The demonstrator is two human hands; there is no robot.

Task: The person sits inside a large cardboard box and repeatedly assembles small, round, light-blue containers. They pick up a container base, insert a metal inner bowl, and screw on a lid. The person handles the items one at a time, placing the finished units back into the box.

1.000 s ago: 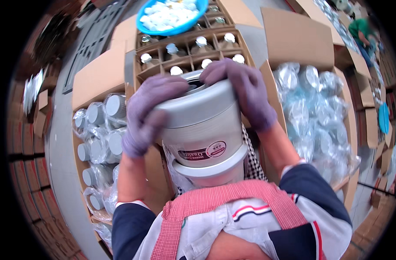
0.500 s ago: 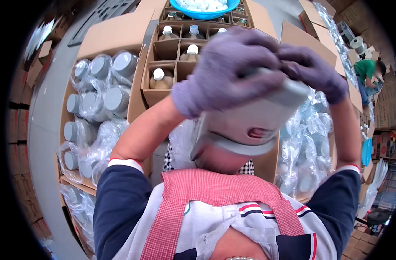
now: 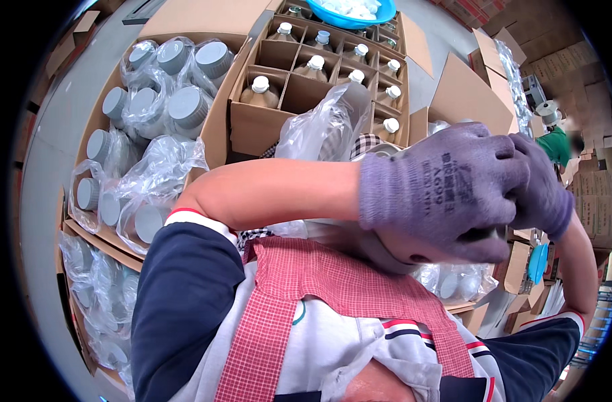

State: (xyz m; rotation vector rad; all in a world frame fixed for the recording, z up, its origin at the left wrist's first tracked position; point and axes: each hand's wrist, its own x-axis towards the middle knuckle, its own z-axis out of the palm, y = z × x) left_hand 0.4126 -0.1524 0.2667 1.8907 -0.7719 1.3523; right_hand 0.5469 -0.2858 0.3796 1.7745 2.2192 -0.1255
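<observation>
Both of my hands wear purple knit gloves and are raised in front of my chest on the right. My left hand (image 3: 450,194) is curled over the upper end of a grey container (image 3: 366,244), which lies tilted against my checked apron. Pressed up beside it, my right hand (image 3: 544,184) is closed at the same end; its fingertips are hidden. My left forearm and glove cover most of the container, so its exact kind does not show. A clear plastic bag (image 3: 326,127) stands loosely behind my left forearm.
At left, a carton (image 3: 215,144) holds several bagged jars with grey lids (image 3: 189,107). Ahead, a divided carton (image 3: 256,130) holds brown bottles with white caps, one blue. A blue basin (image 3: 359,21) of white caps sits beyond. A person in green (image 3: 554,146) is at far right.
Both hands have moved right and toward me, tilting the container's upper end the same way. My left forearm now crosses in front of it. My view has turned, showing more of the bottle carton.
</observation>
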